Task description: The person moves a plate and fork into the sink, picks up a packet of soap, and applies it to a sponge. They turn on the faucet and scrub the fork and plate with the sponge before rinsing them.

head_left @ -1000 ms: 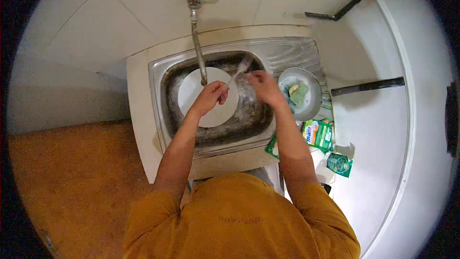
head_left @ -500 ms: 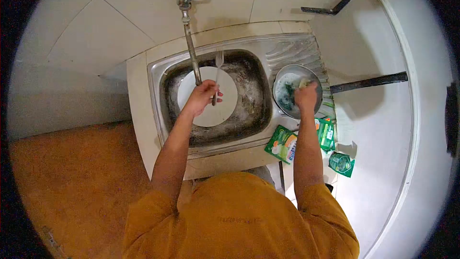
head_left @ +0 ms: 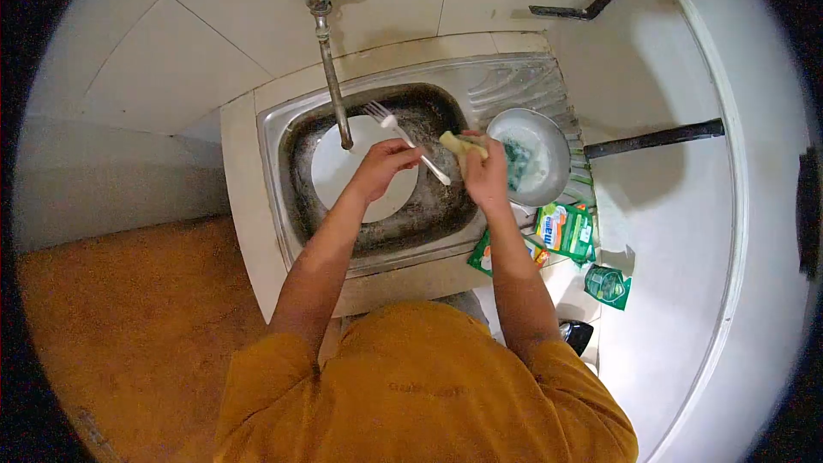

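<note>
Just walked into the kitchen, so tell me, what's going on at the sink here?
A person stands at a steel sink. Their left hand grips a fork over a white plate lying in the basin, below the tap. Their right hand holds a yellow sponge beside the fork's handle. A metal bowl sits on the drainboard, with green packets nearby.

The only lettering I can make out is on the green-and-white plastic sachet (head_left: 566,231), which lies just right of the stainless steel sink (head_left: 273,167). It has a word that begins "ma" (the rest blurs away at this size). The smaller dark green pouch (head_left: 607,285) near it carries a round emblem I cannot read. Faint print across the chest of the mustard-yellow shirt (head_left: 420,387) is also illegible to me.
</note>
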